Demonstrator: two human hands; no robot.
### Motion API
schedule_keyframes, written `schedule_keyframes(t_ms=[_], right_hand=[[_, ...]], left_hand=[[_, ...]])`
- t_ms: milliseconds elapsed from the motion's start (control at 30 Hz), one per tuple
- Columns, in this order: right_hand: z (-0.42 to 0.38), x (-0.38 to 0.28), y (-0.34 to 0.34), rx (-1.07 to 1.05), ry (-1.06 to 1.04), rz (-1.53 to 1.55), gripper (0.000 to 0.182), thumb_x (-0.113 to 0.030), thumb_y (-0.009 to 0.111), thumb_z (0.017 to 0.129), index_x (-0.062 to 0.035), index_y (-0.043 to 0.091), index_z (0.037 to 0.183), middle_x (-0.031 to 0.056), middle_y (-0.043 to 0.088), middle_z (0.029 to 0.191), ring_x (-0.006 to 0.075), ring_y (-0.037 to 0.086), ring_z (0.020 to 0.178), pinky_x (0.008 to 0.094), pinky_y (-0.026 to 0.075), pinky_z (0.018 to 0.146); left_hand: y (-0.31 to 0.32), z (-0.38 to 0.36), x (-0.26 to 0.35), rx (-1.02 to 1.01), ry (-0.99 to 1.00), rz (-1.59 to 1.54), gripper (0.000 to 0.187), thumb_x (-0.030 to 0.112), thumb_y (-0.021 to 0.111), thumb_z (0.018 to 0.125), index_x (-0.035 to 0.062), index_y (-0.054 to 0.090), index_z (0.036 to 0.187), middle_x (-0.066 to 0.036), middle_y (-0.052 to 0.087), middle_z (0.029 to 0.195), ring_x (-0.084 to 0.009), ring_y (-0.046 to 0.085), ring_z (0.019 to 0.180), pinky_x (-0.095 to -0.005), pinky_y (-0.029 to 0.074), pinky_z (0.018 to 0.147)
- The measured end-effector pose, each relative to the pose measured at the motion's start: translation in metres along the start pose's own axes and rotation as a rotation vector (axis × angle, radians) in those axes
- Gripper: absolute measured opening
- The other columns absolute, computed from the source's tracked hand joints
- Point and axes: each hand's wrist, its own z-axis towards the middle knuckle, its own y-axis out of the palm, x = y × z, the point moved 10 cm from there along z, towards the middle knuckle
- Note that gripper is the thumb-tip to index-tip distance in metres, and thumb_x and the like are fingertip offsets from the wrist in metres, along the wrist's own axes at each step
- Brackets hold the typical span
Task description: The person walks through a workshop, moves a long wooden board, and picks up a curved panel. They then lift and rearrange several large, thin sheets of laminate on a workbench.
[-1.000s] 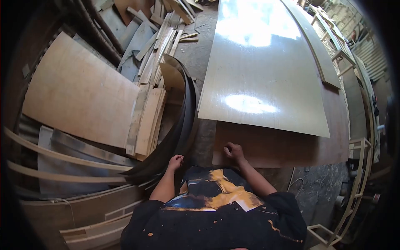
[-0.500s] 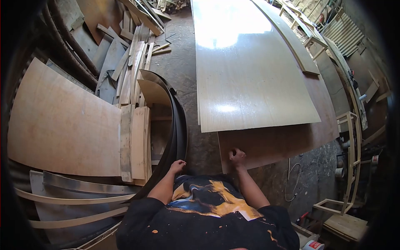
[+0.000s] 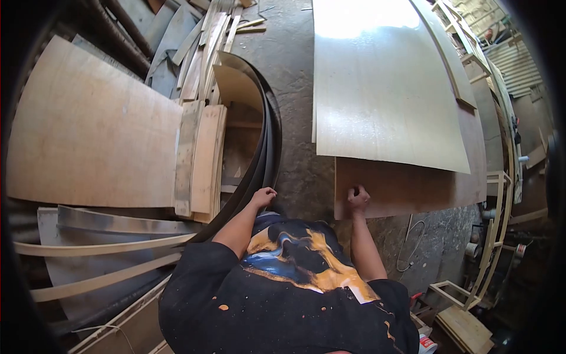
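My left hand (image 3: pixel 264 196) is closed with its fingers curled in, right beside the lower end of the black curved sheets (image 3: pixel 273 127). Nothing shows between its fingers. My right hand (image 3: pixel 358 199), curled into a loose fist, overlaps the brown board (image 3: pixel 407 187) in this view. No object is visible in that hand either. A large glossy pale sheet (image 3: pixel 389 112) lies on top of the brown board, its near edge just beyond my right hand.
To the left stand a wide plywood panel (image 3: pixel 94 130) and stacked planks (image 3: pixel 207 159). Curved wood strips (image 3: pixel 106 246) lie lower left. On the right are a wooden frame (image 3: pixel 495 236) and a pale cable (image 3: pixel 407 253) on the floor (image 3: pixel 298 76).
The view has shifted, so the sheets and boards sit higher in it and the pale sheet farther right. Both hands appear higher and slightly farther right, still closed.
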Motion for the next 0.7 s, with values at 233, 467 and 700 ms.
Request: schedule_keyframes(t_ms=[233, 467, 700], right_hand=[[0.003, 0.011, -0.003, 0.031, 0.011, -0.035, 0.018, -0.020, 0.055, 0.067, -0.0063, 0.061, 0.077, 0.0155, 0.061, 0.073, 0.0326, 0.059, 0.069, 0.0382, 0.047, 0.063], [0.006, 0.026, -0.011, 0.058, -0.023, -0.077, 0.016, -0.019, 0.054, 0.067, -0.0074, 0.061, 0.076, 0.0158, 0.060, 0.071, 0.0331, 0.059, 0.067, 0.0385, 0.047, 0.062], [0.005, 0.024, -0.011, 0.068, -0.022, -0.091, 0.016, -0.020, 0.055, 0.067, -0.0081, 0.061, 0.076, 0.0154, 0.060, 0.069, 0.0330, 0.059, 0.065, 0.0384, 0.047, 0.060]], left_hand=[[0.003, -0.016, -0.036, 0.028, -0.145, -0.183, 0.017, 0.016, 0.055, 0.073, 0.0071, 0.062, 0.086, -0.005, 0.062, 0.073, -0.0128, 0.058, 0.064, -0.0260, 0.046, 0.061], [0.013, -0.023, -0.020, 0.059, -0.160, -0.200, 0.016, 0.015, 0.054, 0.074, 0.0073, 0.061, 0.085, -0.004, 0.062, 0.071, -0.0120, 0.058, 0.064, -0.0259, 0.046, 0.060], [0.013, -0.010, -0.013, 0.067, -0.105, -0.135, 0.015, 0.017, 0.054, 0.074, 0.0096, 0.062, 0.085, -0.004, 0.062, 0.071, -0.0124, 0.058, 0.064, -0.0260, 0.045, 0.060]])
